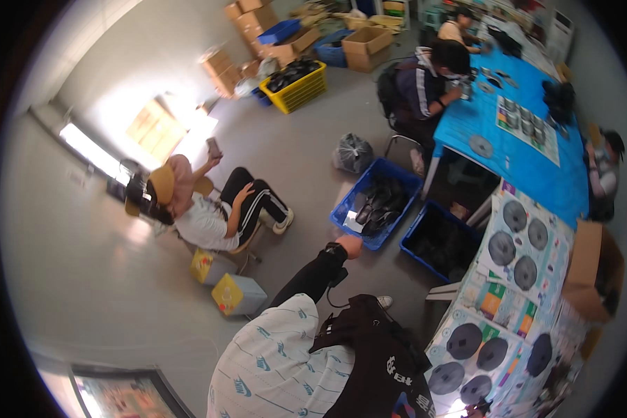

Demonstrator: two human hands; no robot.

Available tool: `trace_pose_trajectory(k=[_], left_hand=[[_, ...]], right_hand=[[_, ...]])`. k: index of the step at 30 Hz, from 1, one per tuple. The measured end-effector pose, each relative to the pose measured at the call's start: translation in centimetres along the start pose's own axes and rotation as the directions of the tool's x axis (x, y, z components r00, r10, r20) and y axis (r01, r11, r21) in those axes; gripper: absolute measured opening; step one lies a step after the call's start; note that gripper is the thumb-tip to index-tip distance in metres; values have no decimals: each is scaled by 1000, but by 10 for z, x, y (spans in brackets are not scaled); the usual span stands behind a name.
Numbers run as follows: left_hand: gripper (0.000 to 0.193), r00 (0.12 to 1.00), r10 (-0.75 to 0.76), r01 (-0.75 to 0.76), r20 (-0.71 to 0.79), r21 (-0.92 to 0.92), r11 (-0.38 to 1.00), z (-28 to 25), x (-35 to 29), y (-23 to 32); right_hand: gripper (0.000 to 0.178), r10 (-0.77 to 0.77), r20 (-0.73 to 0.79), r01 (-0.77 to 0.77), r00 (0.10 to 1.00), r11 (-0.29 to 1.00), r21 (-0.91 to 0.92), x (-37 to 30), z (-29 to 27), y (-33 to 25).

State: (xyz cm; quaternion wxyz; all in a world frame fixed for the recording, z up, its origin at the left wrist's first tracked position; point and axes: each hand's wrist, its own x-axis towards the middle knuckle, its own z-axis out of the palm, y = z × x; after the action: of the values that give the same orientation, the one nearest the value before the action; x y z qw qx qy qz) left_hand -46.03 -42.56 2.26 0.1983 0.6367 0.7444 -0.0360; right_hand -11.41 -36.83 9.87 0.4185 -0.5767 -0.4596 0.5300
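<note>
My left hand (351,246), at the end of a black sleeve with a dark band at the wrist, reaches forward to the near edge of a blue plastic crate (348,200) on the floor. Its fingers look curled closed; whether they grip the rim or something else is hidden. Inside the crate lies a heap of black pieces (382,202), with a small white sheet (353,221) near the hand. My right hand is not in view.
Another blue crate (405,245) with dark contents stands under the table. Round grey discs (501,249) lie on printed sheets at right. Co-workers sit at the blue-covered table (467,125); another person (205,226) sits at left. A knotted bag (353,153) and yellow basket (306,90) stand beyond.
</note>
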Motion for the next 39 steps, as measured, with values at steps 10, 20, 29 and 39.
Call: trace_pose_trajectory(k=[10,20,29,39], left_hand=[[25,988,-30,39,149,-55,998,-7,-11,-3],[31,783,-128,236,608,-100,967,116,-25,-15],[27,919,132,-144,371,4,990,98,-5,9],[24,873,107,-134,476,23,991,99,-2,19]], right_hand=[[16,61,-215,-86,975,990,-109,-52,-145,62],[15,156,-539,-258,828,959,-120,-158,-309,66],[17,220,-763,-427,608,901,-81,-231,-405,57],[26,357,-703,-443,615,894,66,-273,-440,144]])
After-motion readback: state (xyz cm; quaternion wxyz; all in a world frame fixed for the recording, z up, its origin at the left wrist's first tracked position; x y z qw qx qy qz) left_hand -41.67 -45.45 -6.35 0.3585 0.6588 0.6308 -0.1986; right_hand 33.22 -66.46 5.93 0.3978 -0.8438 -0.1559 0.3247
